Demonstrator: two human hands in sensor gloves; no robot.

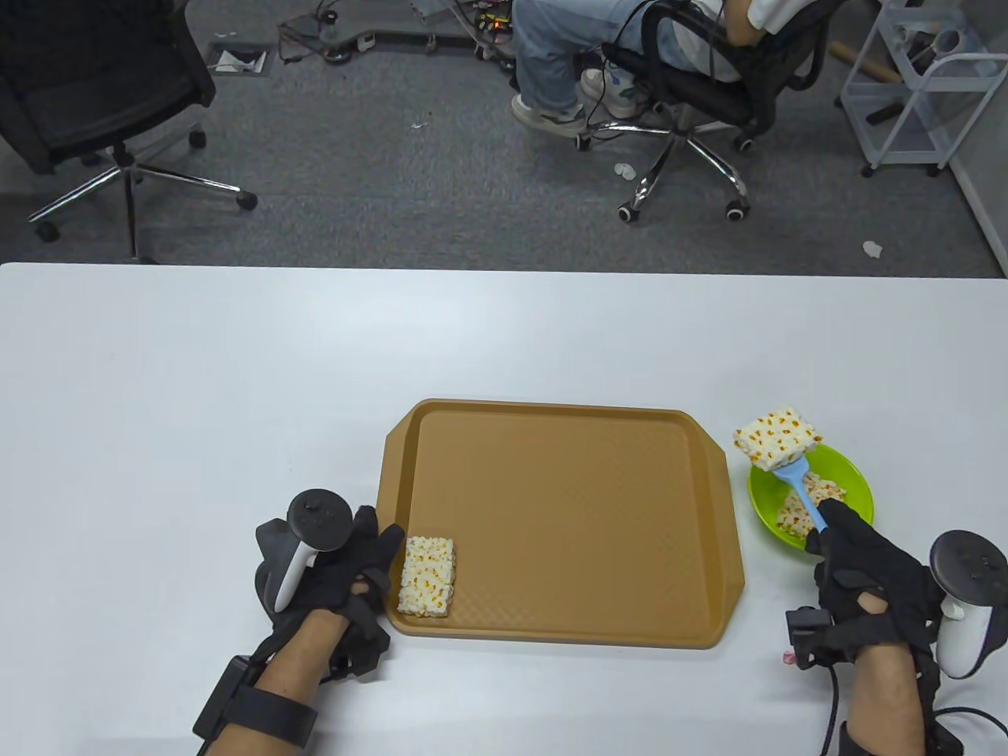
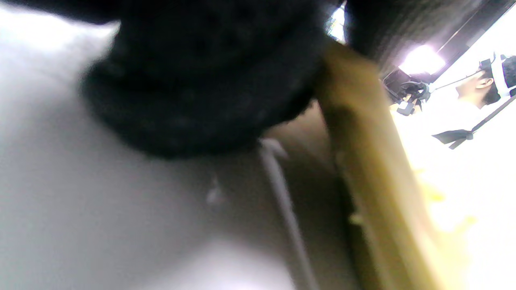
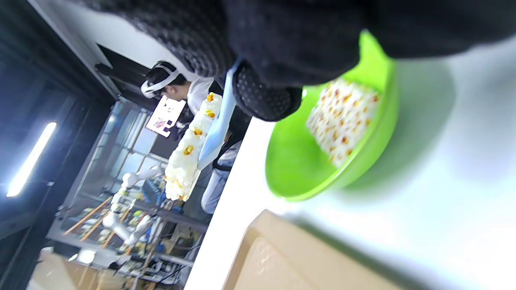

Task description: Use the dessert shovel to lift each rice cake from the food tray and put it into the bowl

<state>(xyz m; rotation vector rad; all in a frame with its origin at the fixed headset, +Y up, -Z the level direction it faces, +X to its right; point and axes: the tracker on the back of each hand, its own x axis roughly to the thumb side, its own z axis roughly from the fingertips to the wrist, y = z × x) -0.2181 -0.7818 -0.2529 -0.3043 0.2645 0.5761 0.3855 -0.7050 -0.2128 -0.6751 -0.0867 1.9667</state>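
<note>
My right hand [image 1: 854, 551] grips the blue dessert shovel [image 1: 802, 492] by its handle. A rice cake [image 1: 778, 437] lies on the shovel blade, raised over the far left rim of the green bowl [image 1: 858, 484]. Inside the bowl lies another rice cake [image 1: 811, 504]; the right wrist view shows it [image 3: 342, 119] against the bowl wall [image 3: 298, 161], with the lifted cake [image 3: 187, 153] on the shovel [image 3: 217, 129]. One rice cake [image 1: 428, 576] is left in the near left corner of the brown food tray [image 1: 567, 512]. My left hand [image 1: 346, 563] rests against the tray's left rim [image 2: 363, 161].
The white table [image 1: 197, 394] spreads around the tray. Beyond its far edge stand a black office chair [image 1: 87, 87] at the left and a seated person [image 1: 630, 55] on another chair. A white cart [image 1: 913, 87] is at the far right.
</note>
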